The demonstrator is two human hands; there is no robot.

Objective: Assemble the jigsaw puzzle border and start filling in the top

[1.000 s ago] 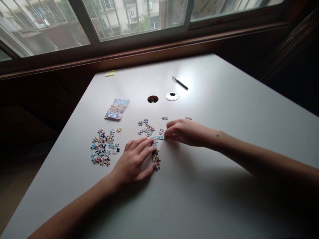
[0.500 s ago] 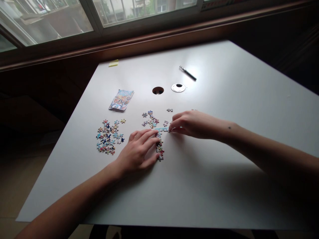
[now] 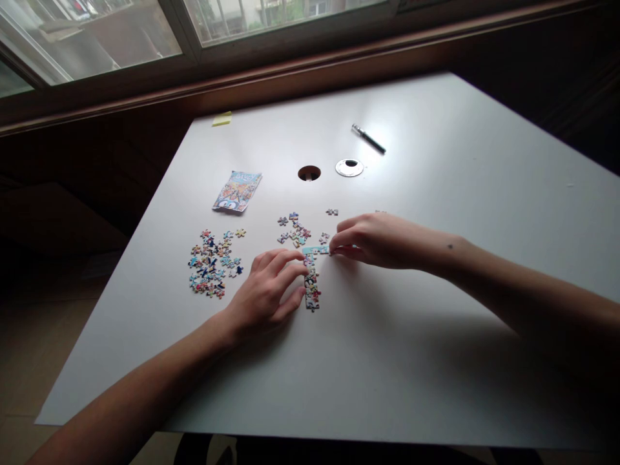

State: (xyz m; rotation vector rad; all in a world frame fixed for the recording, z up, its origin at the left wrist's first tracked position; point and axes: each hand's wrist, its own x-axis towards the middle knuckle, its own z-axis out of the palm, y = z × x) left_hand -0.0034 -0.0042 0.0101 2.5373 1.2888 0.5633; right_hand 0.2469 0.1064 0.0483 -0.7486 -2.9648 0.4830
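Observation:
A joined strip of jigsaw puzzle (image 3: 312, 284) lies on the white table (image 3: 387, 361), its column running toward me and a short light-blue row turning right at the far end. My left hand (image 3: 268, 284) rests flat along the column's left side, fingers spread, fingertips at its edge. At the right end of the short row, my right hand (image 3: 365, 239) has thumb and fingers pinched together on a puzzle piece, mostly hidden by the fingertips. Just beyond the strip lie several loose pieces (image 3: 296, 234).
A larger heap of puzzle pieces (image 3: 210, 265) sits left of my left hand. Behind it is a colourful printed packet or card (image 3: 237, 192). Farther back are a round table hole (image 3: 309, 173), its metal cover (image 3: 349, 168), a pen (image 3: 369, 139) and a yellow sticky note (image 3: 221, 119).
My left fingers have drawn back slightly to the left, showing more of the column. The right hand keeps its pinch at the row's end. The camera view has shifted a little.

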